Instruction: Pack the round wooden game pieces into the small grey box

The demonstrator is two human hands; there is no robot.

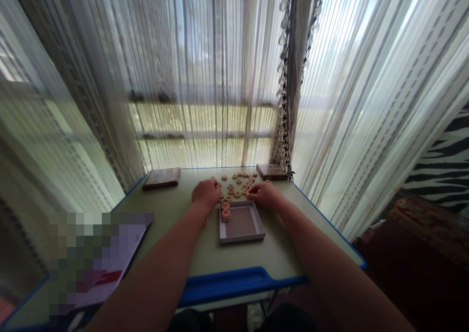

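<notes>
Discs, round, pale wood (237,194), by left hand (207,193), right hand (265,194); can't tell either grip.
Might topple red-marked stack (225,216) by bumping shallow white box (242,238) tbh.

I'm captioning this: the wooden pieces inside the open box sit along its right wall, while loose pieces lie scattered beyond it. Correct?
Not quite: the head view shows the wooden pieces inside the open box along its left wall. Loose pieces do lie scattered beyond it.
</notes>
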